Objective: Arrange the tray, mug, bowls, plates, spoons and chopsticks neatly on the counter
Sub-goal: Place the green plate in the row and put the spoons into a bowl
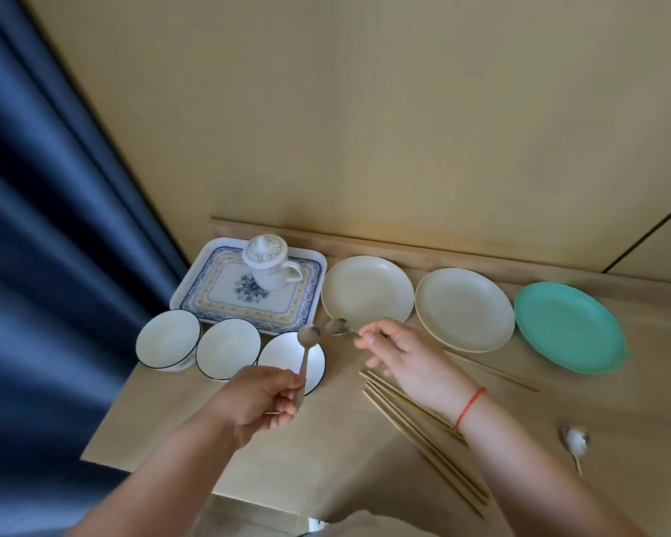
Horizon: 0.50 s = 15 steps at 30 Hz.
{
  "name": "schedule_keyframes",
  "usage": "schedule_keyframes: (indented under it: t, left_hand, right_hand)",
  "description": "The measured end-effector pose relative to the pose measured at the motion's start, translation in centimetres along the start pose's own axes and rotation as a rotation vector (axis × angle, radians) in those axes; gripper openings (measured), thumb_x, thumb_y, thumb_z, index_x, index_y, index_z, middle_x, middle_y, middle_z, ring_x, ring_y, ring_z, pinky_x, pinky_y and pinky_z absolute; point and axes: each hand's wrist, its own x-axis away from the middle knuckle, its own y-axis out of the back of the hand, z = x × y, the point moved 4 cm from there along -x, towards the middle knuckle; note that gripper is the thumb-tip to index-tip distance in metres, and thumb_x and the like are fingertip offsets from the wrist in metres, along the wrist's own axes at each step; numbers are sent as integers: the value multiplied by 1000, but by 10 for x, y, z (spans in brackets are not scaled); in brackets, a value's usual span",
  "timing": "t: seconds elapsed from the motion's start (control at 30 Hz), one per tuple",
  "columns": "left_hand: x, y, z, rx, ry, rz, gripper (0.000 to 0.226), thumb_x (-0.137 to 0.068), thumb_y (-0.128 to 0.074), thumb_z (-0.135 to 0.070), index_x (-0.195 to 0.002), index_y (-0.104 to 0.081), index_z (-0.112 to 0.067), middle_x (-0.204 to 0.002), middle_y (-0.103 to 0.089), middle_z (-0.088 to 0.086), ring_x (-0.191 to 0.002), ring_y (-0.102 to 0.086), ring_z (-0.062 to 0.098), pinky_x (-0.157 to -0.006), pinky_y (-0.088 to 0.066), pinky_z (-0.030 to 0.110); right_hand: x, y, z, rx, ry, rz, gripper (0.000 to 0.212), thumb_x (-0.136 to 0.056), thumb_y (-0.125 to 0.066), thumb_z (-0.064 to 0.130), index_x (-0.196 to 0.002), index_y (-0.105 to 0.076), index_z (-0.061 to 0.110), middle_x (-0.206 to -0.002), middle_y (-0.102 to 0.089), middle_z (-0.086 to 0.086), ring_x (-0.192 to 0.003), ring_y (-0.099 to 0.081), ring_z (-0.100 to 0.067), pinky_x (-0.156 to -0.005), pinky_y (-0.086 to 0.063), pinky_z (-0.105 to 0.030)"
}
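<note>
Wooden desk (287,451) occupies lower half of frame; blue curtain (55,226) at left, beige wall panel above. Patterned tray (206,300) sits at centre left against the back ledge, lidded white mug (269,265) upright on it. Below the tray, three dark-rimmed white bowls in a row, touching or nearly so: left bowl (168,339), middle bowl (227,348), right bowl (283,356). Right of the tray, a row of plates: first cream plate (367,290), second cream plate (463,308), teal plate (570,331). Left hand (260,401) at lower centre, fingers curled around the handle of a metal spoon (307,350), its head raised over the right bowl. Right hand (403,354), fingers pinching a second spoon (338,327) by the handle, head just beside the first. Bundle of chopsticks (415,436) lies diagonally under the right wrist; single chopstick (492,372) below the second cream plate. Third spoon (576,443) lies on the desk, lower right.
</note>
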Motion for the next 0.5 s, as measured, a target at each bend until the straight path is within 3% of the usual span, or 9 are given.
schedule_keyframes:
  t: [0.23,0.4,0.5]
  left_hand:
    - [-5,11,23,52,110,-65,23,-83,-64,-18,-61,-59,-12,-54,-61,6,-48,-54,18,-56,-39,25]
    - [-10,-1,37,118,161,-83,23,-87,-62,-16,-66,-61,-8,-64,-63,11,-41,-61,14,-38,-41,15]
    - [-13,-8,42,191,167,-78,22,-90,-60,-14,-70,-64,-5,-63,-65,7,-50,-68,16,-44,-50,20]
  right_hand:
    - [-10,-41,5,58,26,89,27,-98,-39,41,-104,-58,24,-107,-70,0,-91,-67,-12,-90,-50,-40]
    - [-12,-67,7,177,68,165,35,-98,-34,47,-102,-56,21,-92,-67,-7,-91,-62,-24,-90,-47,-42]
    - [-15,-77,5,217,56,193,36,-99,-33,47,-97,-54,18,-80,-59,-1,-81,-56,-22,-84,-46,-44]
